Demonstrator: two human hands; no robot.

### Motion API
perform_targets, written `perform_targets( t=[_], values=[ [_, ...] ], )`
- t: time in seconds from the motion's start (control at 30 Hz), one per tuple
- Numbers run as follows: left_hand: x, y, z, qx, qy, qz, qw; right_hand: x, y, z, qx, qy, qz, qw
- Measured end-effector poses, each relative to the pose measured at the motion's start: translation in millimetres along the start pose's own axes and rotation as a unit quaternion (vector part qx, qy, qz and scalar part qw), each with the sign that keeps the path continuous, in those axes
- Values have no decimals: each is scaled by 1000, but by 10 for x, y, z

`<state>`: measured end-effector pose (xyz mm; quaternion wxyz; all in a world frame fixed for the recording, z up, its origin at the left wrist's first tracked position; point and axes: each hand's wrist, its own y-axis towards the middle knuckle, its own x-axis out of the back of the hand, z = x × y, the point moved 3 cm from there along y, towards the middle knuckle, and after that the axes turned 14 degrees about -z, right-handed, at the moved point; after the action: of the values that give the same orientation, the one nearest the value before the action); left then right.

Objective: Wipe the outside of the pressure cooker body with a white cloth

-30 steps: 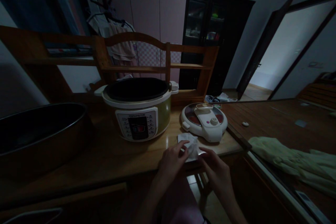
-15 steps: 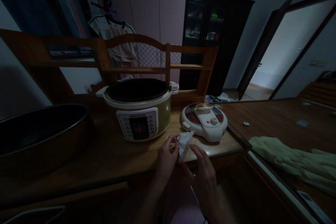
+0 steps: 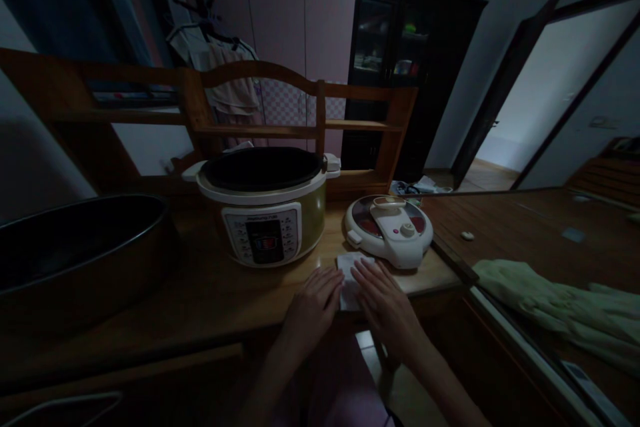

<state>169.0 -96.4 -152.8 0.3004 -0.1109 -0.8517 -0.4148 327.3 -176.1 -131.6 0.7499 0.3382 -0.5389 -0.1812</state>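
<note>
A folded white tissue (image 3: 349, 288) lies flat near the front edge of the wooden desk (image 3: 215, 307). My left hand (image 3: 316, 297) rests with its fingers extended at the tissue's left side. Fingers outstretched, my right hand (image 3: 384, 295) lies over the tissue's right part and hides some of it. Just behind the hands, to the right, is the white cooker lid (image 3: 393, 230) with a clear window and a knob. The green and white electric pressure cooker (image 3: 313, 220) stands uncovered behind my left hand, its dark inside showing.
A large dark pot (image 3: 90, 267) occupies the left of the desk. A wooden shelf (image 3: 260, 130) rises along the back. To the right, a lower brown surface (image 3: 515, 233) bears a pale green cloth (image 3: 540, 300) and a small white object (image 3: 467, 235).
The tissue, held up crumpled between both hands before, now lies flat on the desk. Both hands have come down and their fingers have straightened over it.
</note>
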Motion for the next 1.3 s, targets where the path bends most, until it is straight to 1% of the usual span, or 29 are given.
perform_targets(
  t=[0.07, 0.13, 0.2, 0.27, 0.37, 0.47, 0.53, 0.67, 0.8, 0.87, 0.97, 1.03, 1.1, 1.13, 1.23, 1.3],
  values=[
    [-10, 25, 42, -42, 31, 28, 998, -178, 48, -6, 23, 1, 42, 999],
    [-16, 57, 54, -63, 57, 44, 995, -306, 48, -24, 26, 5, 54, 998],
    [-16, 93, 47, -65, 74, 49, 994, -349, 8, -38, 25, 5, 53, 998],
    [-12, 132, 28, -65, 87, 53, 993, -315, -45, -39, 27, 2, 49, 998],
    [-4, 189, 2, -75, 98, 62, 990, -208, -106, -26, 38, 5, 45, 998],
    [5, 222, -5, -78, 101, 66, 990, -136, -146, -38, 47, 4, 55, 997],
    [6, 226, -3, -73, 103, 70, 990, -121, -175, -59, 55, -3, 63, 996],
    [5, 218, -10, -73, 114, 76, 988, -105, -265, -106, 52, -22, 57, 997],
    [7, 213, -4, -71, 121, 74, 987, -7, -366, -123, 44, -25, 49, 998],
    [8, 210, 3, -68, 114, 76, 988, 75, -346, -124, 46, -18, 40, 998],
    [19, 207, 12, -64, 98, 76, 990, 158, -145, -104, 56, 4, -10, 998],
    [29, 208, 17, -60, 92, 76, 991, 114, 51, -77, 56, 6, -40, 998],
    [31, 210, 23, -60, 90, 80, 991, -29, 197, -51, 52, -8, -21, 998],
    [29, 210, 27, -60, 93, 81, 991, -112, 228, -32, 65, -8, -6, 998],
    [19, 212, 35, -59, 103, 73, 990, -275, 151, -27, 61, -7, 21, 998],
    [9, 212, 31, -60, 104, 67, 990, -276, 4, -41, 51, -6, 36, 998]
  ],
)
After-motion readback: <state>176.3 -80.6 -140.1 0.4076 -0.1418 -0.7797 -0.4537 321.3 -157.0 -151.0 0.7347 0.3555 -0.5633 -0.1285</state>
